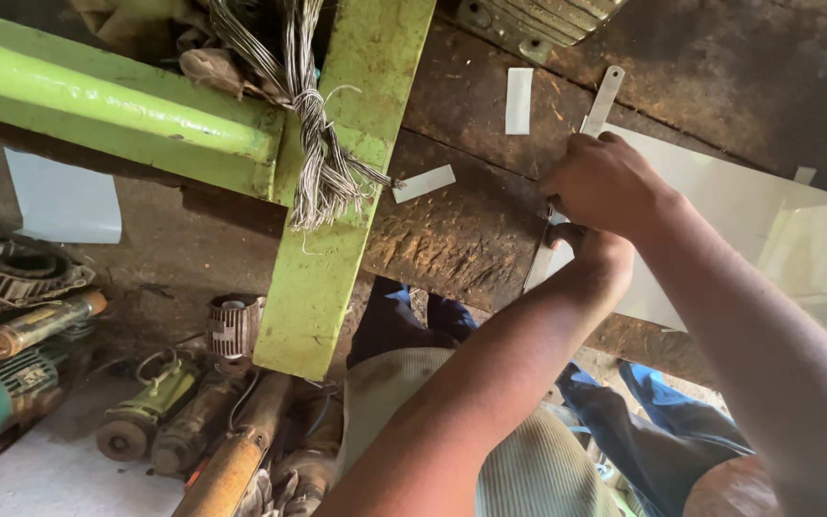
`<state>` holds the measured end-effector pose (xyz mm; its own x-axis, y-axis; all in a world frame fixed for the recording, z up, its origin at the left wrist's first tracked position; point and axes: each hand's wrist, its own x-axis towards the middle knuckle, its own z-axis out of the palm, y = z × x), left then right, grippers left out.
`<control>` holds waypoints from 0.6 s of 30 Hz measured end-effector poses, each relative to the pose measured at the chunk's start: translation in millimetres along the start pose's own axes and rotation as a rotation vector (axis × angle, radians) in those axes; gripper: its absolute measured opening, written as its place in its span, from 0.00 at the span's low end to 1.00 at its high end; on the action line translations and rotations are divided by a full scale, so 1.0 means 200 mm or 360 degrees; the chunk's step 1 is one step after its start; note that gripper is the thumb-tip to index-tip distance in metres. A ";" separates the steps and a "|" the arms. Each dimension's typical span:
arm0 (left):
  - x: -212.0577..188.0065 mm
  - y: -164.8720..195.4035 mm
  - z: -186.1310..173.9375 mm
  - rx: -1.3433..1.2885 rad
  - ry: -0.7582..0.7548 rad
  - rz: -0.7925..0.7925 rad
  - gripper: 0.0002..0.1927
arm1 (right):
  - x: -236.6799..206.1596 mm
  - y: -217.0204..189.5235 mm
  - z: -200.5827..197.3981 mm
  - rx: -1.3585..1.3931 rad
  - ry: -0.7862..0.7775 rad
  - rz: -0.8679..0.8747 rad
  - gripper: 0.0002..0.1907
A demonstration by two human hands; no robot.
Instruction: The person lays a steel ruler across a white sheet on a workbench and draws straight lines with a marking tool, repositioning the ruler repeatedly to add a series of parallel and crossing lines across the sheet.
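1. White sheet [720,201]: lies flat on the rusty workbench [461,230], reaching from the hands toward the right edge of view; near corner overhangs the bench's front edge.
2. Metal ruler [605,96]: rests along the sheet's left edge, upper end jutting out past the right hand's knuckles; lower part hidden under the hands.
3. Right hand [605,182]: pressed down on the sheet's left edge over the ruler, fingers curled and closed together. Whether a tool sits in the fist cannot be told.
4. Left hand [595,251]: just below the right hand and touching it, at the same left edge of the sheet near the front of the bench. Fingers hidden by the right hand and wrist; grip cannot be told.
5. Cut white strips: one upright strip [519,101] left of the ruler, one slanted strip [425,183] further left, both loose on the bench and well apart from the hands.
6. Green steel frame [337,191]: crosses the bench at left, with a bundle of wire [318,144] tied around it.
7. Floor below at left: old motors [145,412] and armatures, dusty and heaped together.
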<state>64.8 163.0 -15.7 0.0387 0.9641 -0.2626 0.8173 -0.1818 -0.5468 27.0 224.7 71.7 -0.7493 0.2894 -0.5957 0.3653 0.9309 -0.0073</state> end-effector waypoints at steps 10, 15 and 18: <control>0.00 -0.04 -0.05 0.0082 -0.0103 0.0095 0.21 | 0.01 0.06 -0.04 -0.0248 0.0135 0.0005 0.13; 0.00 -0.10 -0.09 -0.0215 -0.0224 0.0201 0.22 | 0.05 0.13 -0.08 -0.0412 0.0136 0.0056 0.07; -0.01 -0.11 -0.10 -0.0214 -0.0213 0.0044 0.25 | 0.07 0.20 -0.09 -0.0527 0.0189 0.0056 0.06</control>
<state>58.4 168.8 13.2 -0.0072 0.9230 -0.3846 0.8868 -0.1719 -0.4291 21.0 270.8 76.8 -0.8056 0.3285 -0.4931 0.2078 0.9360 0.2841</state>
